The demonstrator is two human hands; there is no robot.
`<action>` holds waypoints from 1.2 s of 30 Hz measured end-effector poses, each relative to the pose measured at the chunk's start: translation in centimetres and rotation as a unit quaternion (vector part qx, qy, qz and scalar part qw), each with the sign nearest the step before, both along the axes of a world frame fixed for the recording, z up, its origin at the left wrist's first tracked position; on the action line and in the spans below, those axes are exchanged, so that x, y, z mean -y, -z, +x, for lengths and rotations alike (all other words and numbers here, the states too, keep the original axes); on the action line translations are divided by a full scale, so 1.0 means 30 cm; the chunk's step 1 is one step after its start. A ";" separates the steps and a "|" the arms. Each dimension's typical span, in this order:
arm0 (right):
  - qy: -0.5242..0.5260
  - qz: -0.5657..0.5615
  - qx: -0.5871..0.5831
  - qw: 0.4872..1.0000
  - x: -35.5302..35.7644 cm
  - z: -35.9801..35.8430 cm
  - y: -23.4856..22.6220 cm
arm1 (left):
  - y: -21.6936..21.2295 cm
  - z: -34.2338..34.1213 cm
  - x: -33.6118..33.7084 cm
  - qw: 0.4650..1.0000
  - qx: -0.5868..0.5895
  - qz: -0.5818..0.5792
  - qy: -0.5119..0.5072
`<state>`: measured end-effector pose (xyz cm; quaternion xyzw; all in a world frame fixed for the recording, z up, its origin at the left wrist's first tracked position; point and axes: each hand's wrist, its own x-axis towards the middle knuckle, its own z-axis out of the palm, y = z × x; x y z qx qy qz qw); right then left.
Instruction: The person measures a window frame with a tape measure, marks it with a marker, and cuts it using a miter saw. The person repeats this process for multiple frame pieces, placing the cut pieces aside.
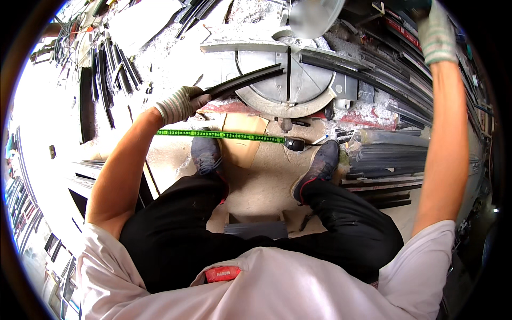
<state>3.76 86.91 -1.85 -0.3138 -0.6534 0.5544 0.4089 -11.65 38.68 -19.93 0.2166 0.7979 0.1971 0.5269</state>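
My left hand [181, 104], in a striped knit glove, is closed around one end of a dark metal profile [246, 80]. The profile's other end reaches over the round table of a mitre saw [314, 80], left of the table's slot. Up at the far right, my gloved right hand [439, 38] is stretched out beside a rack of long bars. Its fingers are dark and blurred at the picture's edge, so what they touch is hidden. A tape measure [295, 144] lies between my shoes, its green blade [224, 135] drawn out to the left.
The saw's fence [242, 47] runs across behind its table, with a blurred round saw head [316, 16] above. Stacked grey profiles [392, 157] lie at the right. Dark offcuts [114, 66] are scattered at the far left. Cardboard [242, 144] lies on the floor near my left shoe.
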 end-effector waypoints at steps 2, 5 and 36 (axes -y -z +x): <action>0.052 0.013 0.062 0.997 -0.006 0.097 0.119 | 0.012 0.009 -0.005 1.000 0.024 -0.002 -0.012; 0.021 0.146 0.401 0.904 0.055 0.259 0.389 | -0.010 0.013 0.034 0.999 0.028 -0.015 -0.016; -0.281 0.429 0.584 0.629 0.172 0.428 0.729 | 0.023 -0.016 -0.051 0.994 0.078 -0.025 0.069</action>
